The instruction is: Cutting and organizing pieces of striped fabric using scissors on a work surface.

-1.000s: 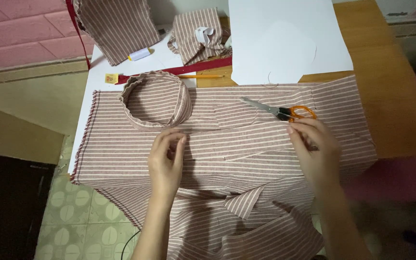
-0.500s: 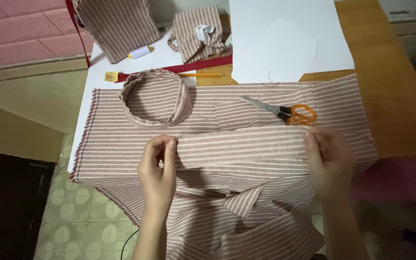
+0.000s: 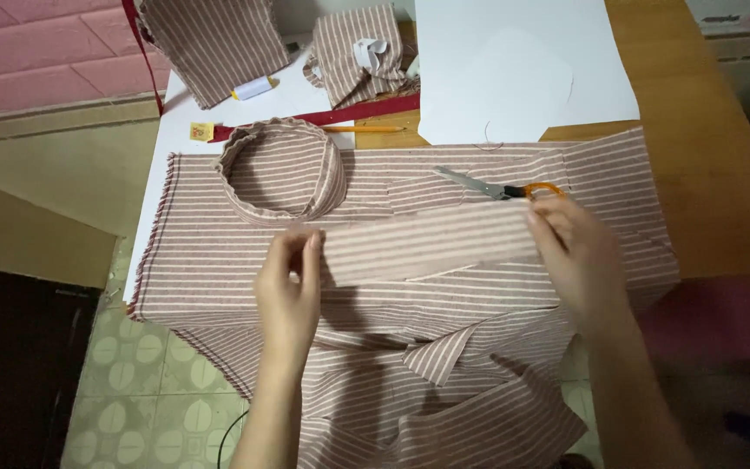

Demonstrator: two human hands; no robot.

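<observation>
A long strip of pink and white striped fabric (image 3: 427,245) is stretched between my two hands above a larger piece of the same striped cloth (image 3: 210,260) spread on the table. My left hand (image 3: 290,287) pinches the strip's left end. My right hand (image 3: 576,252) pinches its right end, just in front of the orange-handled scissors (image 3: 496,186). A ring-shaped striped band (image 3: 281,169) stands on the cloth behind my left hand.
A white sheet of paper (image 3: 514,69) lies at the back on the wooden table (image 3: 696,148). Folded striped pieces (image 3: 214,39), a pencil (image 3: 362,129), a red ruler (image 3: 340,115) and a small yellow tag (image 3: 201,131) lie at the back left. Tiled floor (image 3: 132,382) shows below.
Both hands have lifted the striped strip off the cloth and pulled it taut; my right hand moved up towards the scissors, and the camera view shifted slightly.
</observation>
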